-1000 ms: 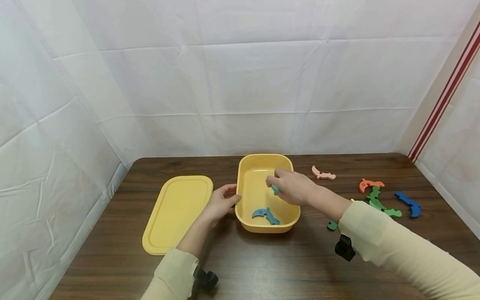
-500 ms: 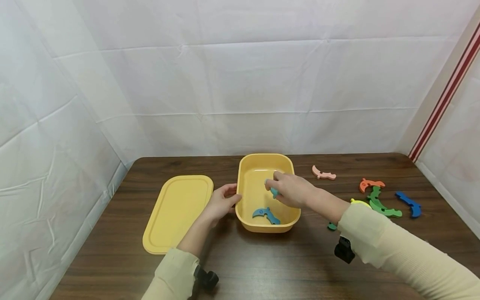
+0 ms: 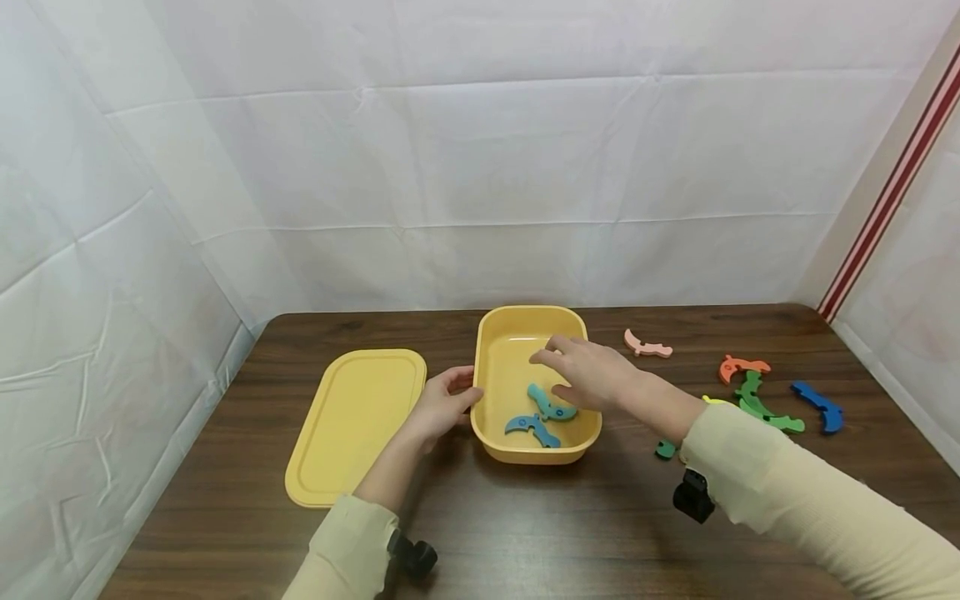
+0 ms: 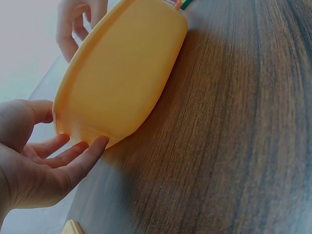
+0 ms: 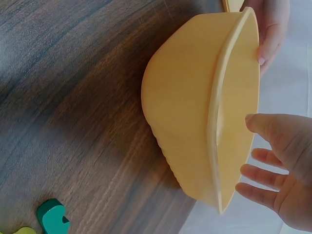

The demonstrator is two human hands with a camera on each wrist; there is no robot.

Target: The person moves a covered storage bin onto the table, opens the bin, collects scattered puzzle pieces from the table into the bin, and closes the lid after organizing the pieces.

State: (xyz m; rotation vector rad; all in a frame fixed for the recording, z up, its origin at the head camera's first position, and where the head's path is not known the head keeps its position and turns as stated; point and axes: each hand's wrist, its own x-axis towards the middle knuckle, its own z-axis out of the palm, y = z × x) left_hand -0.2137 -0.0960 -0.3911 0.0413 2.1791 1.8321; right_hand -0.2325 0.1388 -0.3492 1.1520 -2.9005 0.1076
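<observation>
A yellow plastic box (image 3: 498, 367) stands open-topped on the wooden table. My left hand (image 3: 442, 404) grips its left side; the left wrist view has the thumb (image 4: 41, 111) at the rim and the fingers (image 4: 80, 158) against the outer wall. Over the box's right half, my right hand (image 3: 588, 371) hovers with fingers spread and nothing between them, as the right wrist view also confirms. Below it, on the box floor, lies a curved turquoise toy piece (image 3: 551, 408) with a small printed eye-like mark. A similar blue piece (image 3: 532, 429) rests close beside it.
A yellow lid (image 3: 356, 425) lies flat on the left. To the right are similar pieces: pink (image 3: 647, 345), orange (image 3: 742, 367), blue (image 3: 817, 407), several greens (image 3: 753, 396) and a yellow one partly hidden by the right sleeve (image 3: 750, 442). White sheeting (image 3: 480, 167) hangs behind the table.
The right hand has let go of the turquoise piece, which now lies in the box beside the blue one, and its fingers have spread. The left hand has stayed on the box.
</observation>
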